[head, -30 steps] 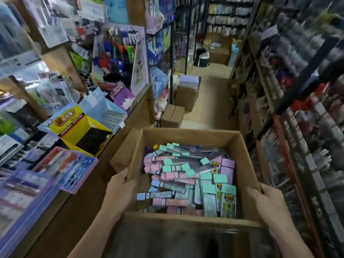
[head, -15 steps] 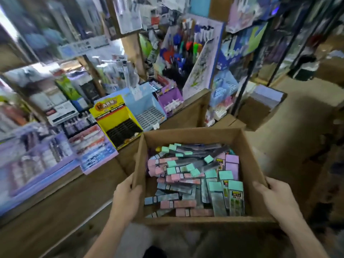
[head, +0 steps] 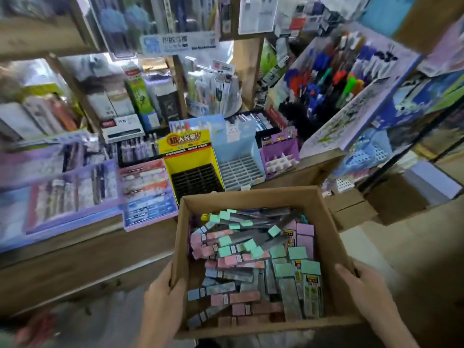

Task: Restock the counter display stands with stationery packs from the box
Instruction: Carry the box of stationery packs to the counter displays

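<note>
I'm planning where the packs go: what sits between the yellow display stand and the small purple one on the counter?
A light blue display stand with a grid of slots, seen in the head view.

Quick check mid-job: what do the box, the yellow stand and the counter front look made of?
The box looks like matte brown cardboard, by its raw folded rim. The yellow stand is probably printed card, slightly glossy; its black slotted insert may be plastic. The counter front looks like wood or wood-look board, brown and dull, though blurred.

Bare left hand (head: 163,300), right hand (head: 361,287), forearms (head: 394,327)
</note>
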Demonstrator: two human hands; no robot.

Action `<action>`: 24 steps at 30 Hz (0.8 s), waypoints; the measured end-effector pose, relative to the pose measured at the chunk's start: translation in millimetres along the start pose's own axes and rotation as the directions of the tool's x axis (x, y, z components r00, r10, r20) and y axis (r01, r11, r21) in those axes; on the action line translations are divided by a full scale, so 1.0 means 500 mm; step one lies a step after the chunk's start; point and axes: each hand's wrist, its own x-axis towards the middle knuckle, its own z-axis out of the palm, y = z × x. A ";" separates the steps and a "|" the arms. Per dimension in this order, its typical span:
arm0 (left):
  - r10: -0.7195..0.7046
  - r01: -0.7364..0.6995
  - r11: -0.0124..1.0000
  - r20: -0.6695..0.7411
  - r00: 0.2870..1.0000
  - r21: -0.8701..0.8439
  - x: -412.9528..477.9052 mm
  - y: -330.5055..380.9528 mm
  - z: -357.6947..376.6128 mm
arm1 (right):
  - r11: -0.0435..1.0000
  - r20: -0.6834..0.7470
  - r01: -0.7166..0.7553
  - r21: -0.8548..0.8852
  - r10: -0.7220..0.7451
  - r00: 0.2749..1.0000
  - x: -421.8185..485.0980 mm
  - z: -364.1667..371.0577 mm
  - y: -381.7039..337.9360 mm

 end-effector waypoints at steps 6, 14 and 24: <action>-0.152 0.139 0.984 -0.124 0.981 -0.111 0.002 -0.003 0.081 | 0.992 0.112 0.108 -0.067 -0.100 0.989 0.165 0.031 -0.003; -0.284 0.257 0.957 -0.233 0.930 -0.137 0.006 -0.030 0.187 | 0.989 0.269 0.132 -0.067 -0.109 0.957 0.309 0.087 0.008; -0.269 0.251 0.960 -0.154 0.951 -0.123 0.121 -0.092 0.199 | 0.985 0.188 0.085 -0.151 -0.055 0.981 0.332 0.172 0.010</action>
